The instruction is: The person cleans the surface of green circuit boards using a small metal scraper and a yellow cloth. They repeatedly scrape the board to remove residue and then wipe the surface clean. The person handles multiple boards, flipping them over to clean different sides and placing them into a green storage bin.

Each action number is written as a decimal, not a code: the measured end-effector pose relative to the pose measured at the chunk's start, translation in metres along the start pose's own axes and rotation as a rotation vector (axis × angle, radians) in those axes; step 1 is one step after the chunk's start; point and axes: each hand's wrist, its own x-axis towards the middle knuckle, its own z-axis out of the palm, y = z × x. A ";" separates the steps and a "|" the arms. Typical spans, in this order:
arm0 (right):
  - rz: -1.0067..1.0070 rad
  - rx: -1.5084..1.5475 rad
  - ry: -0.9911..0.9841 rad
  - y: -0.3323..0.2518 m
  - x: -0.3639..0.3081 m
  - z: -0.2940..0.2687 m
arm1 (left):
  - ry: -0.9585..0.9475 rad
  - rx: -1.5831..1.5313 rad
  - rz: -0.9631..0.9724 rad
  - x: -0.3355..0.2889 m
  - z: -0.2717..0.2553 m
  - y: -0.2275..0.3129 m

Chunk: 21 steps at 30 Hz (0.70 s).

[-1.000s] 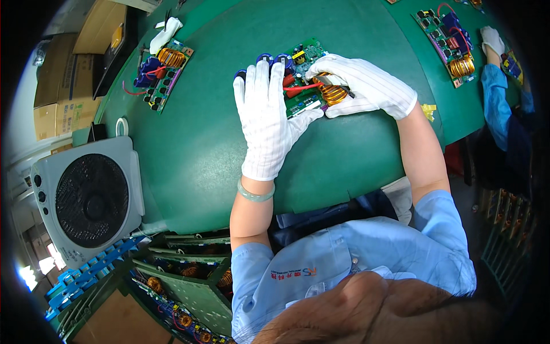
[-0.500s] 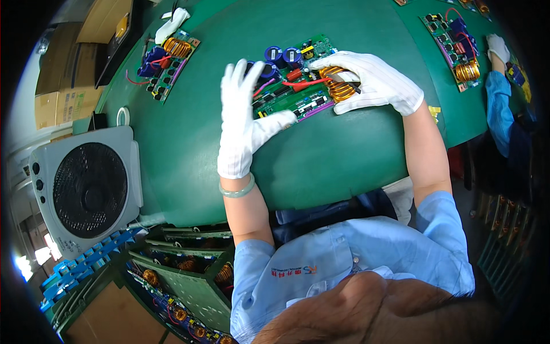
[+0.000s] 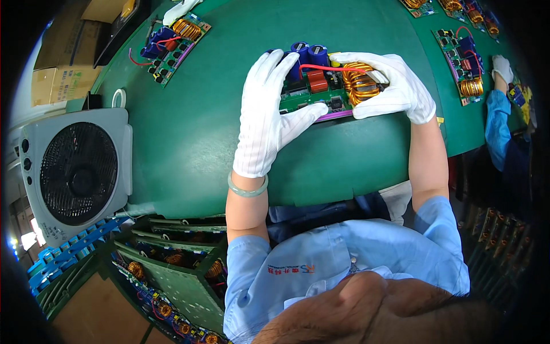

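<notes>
Both my hands wear white gloves and hold a green circuit board (image 3: 293, 103) over the table by its two ends. My left hand (image 3: 260, 114) is closed round the left end, thumb on the near edge and fingers over the far side. At the other end my right hand (image 3: 404, 89) grips beside a copper-wound coil (image 3: 360, 84), its thumb and fingers reaching round it. Between the hands show blue cylindrical capacitors (image 3: 317, 54), a red-brown block component (image 3: 317, 81), a red wire arching to the coil, and a purple strip (image 3: 335, 116) along the near edge.
Similar boards lie at the far left (image 3: 172, 51) and right (image 3: 461, 67) of the green table (image 3: 189, 143). A white glove (image 3: 182, 10) is at the far-left edge; another person's gloved hand (image 3: 502, 69) is at right. A grey fan (image 3: 80, 172) and a green board rack (image 3: 172, 275) stand left.
Both hands have closed in on the board's ends; the left hand's spread fingers now wrap it. The board has tipped, its near side now facing me more. The view has shifted slightly.
</notes>
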 end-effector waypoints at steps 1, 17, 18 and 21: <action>-0.006 0.020 0.003 0.002 0.000 0.000 | 0.012 0.011 0.008 0.001 0.000 0.001; 0.068 0.157 0.005 -0.001 -0.001 -0.006 | 0.040 -0.837 -0.539 0.005 -0.018 -0.017; 0.069 0.157 0.008 -0.001 -0.001 -0.008 | -0.004 -0.732 -0.543 0.004 -0.017 -0.017; 0.117 0.210 0.004 -0.004 -0.001 -0.007 | -0.082 -0.538 -0.456 0.001 -0.011 -0.017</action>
